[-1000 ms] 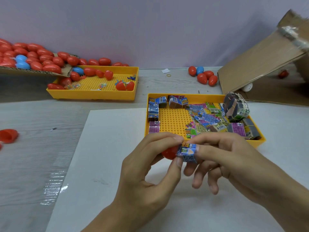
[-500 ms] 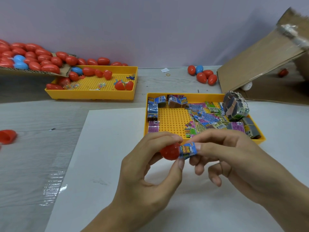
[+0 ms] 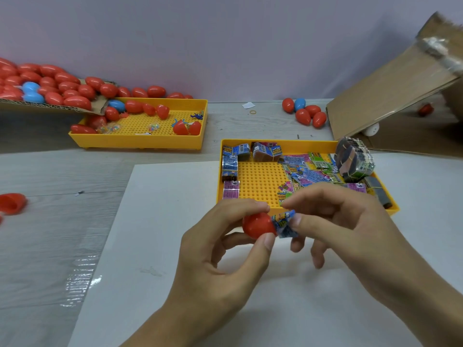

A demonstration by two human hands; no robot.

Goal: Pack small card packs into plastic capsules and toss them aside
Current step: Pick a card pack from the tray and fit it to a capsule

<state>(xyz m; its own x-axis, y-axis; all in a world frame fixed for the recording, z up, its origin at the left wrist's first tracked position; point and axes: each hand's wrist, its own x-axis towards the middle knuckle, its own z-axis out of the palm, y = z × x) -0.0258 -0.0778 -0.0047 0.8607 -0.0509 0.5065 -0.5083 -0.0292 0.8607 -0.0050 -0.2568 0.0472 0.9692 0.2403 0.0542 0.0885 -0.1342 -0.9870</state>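
My left hand (image 3: 220, 249) grips a red capsule half (image 3: 258, 225) between thumb and fingers, just in front of the near yellow tray (image 3: 260, 181). A small blue card pack (image 3: 285, 225) sticks partway out of its open end. My right hand (image 3: 343, 226) pinches that pack with thumb and forefinger. The near tray holds several loose card packs (image 3: 303, 171) and a banded bundle of packs (image 3: 354, 160) at its right edge.
A second yellow tray (image 3: 140, 141) at the back left holds red and blue capsules. A cardboard flap (image 3: 50, 106) heaped with capsules overhangs it. Several capsules (image 3: 304, 112) lie at the back. A cardboard box (image 3: 390, 93) stands right. A red capsule half (image 3: 11, 202) lies far left.
The blue card pack has gone further into the red capsule half. Both hands have risen slightly towards the near tray.
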